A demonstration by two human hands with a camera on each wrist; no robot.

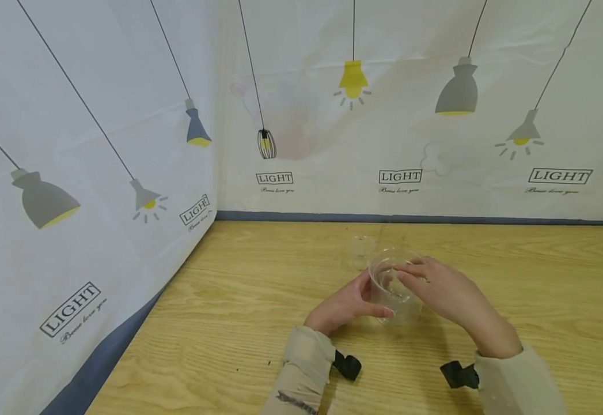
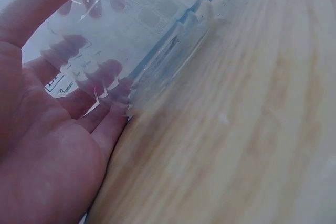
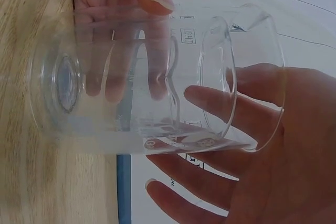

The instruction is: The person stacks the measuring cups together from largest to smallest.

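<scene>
A large clear beaker (image 1: 407,311) stands upright on the wooden table, with a smaller clear beaker (image 3: 178,77) nested inside it. My left hand (image 1: 345,302) grips the large beaker from the left. Its thumb lies across the near side and its fingers (image 2: 100,72) curl round the far side, seen through the clear wall. From the right, my right hand (image 1: 448,291) reaches over the mouth. Its thumb and forefinger (image 3: 226,106) pinch at the smaller beaker's rim, while the other fingers spread outside the large beaker. Reflections blur the exact contact.
Another faint transparent object (image 1: 361,245) stands on the table (image 1: 249,271) just behind the beakers; its shape is hard to make out. A white printed cloth (image 1: 311,190) hangs along the back and left edges of the table.
</scene>
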